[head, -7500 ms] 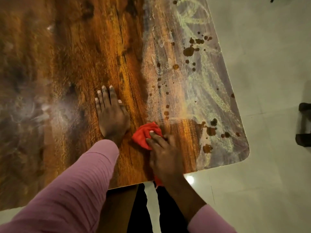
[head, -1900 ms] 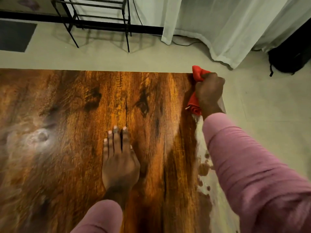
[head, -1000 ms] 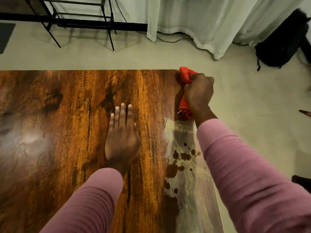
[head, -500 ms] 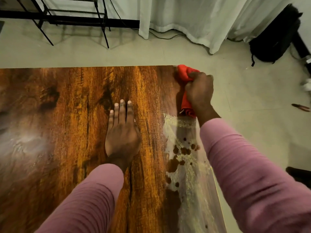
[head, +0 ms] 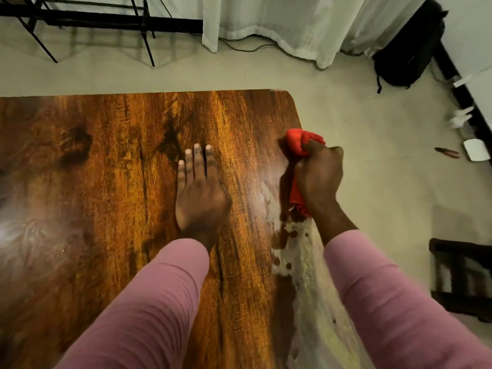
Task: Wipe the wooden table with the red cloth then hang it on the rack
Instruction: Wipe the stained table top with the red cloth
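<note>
Table [head: 111,182]: wooden top under both hands; the grain shows bare ahead of and between them.
Rack [head: 87,20]: black metal frame on the floor, well beyond the fingertips of the left hand, past the table's far edge; nothing hangs on it.
Residue strip [head: 306,275]: pale film with dark spots along the table edge, from the heel of the right hand back under the right sleeve; not yet wiped.
Left hand [head: 201,193]: open, palm flat on the wood, holding nothing.
Right hand [head: 318,177]: fisted around the red cloth, pressing it down at the table edge.
Red cloth [head: 299,141]: bunched, showing ahead of the knuckles and below the wrist.
Risk, judged: a bunched cloth covers little, so a pass could smear the spots; working at the rim could push residue onto the floor.
</note>
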`<state>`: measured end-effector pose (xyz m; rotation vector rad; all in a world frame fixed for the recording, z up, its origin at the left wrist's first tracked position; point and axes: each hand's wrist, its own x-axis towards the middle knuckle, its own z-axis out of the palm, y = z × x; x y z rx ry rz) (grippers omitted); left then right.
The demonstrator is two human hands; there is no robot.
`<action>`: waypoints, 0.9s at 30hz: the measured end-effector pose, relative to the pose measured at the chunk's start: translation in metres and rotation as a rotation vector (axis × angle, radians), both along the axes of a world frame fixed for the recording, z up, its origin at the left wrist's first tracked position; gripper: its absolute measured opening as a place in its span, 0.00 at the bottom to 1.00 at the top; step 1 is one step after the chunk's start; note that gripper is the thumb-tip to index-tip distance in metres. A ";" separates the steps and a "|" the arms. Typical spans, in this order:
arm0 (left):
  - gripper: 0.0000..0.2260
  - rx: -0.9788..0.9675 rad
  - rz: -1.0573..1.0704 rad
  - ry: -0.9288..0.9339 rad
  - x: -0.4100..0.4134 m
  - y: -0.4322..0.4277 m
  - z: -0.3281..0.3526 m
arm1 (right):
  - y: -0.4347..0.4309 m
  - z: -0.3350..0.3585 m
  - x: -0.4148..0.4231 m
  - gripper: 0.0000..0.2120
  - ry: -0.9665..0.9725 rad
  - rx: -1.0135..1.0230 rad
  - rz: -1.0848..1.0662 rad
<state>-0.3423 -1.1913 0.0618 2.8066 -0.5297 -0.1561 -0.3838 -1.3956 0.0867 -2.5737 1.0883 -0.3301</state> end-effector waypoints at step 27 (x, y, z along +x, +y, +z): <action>0.27 -0.008 -0.009 -0.027 0.003 0.001 -0.007 | 0.027 0.009 -0.129 0.24 0.042 -0.006 0.097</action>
